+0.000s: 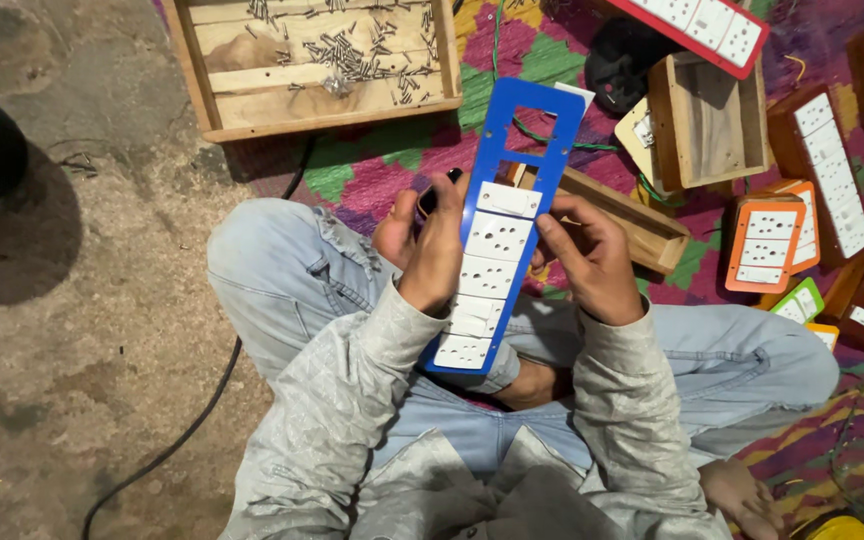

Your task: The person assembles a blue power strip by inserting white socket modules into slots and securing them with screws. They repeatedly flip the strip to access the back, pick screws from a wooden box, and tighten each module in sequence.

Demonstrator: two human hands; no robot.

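Note:
I sit cross-legged and hold a long blue plastic panel (532, 120) over my lap. Several white sockets and switches (492, 240) sit in its lower cut-outs; the upper cut-outs are open holes. My left hand (434, 250) grips the panel's left edge, with a small dark object under its thumb side. My right hand (590, 255) clasps the right edge, fingers pressed by the white sockets.
A wooden tray (214, 100) holding several screws lies at the top left. An open wooden box (712, 120), a long wooden box (642, 225), orange switch plates (767, 245) and more boards lie right on a patterned mat. A black cable (192, 430) crosses the dirt floor.

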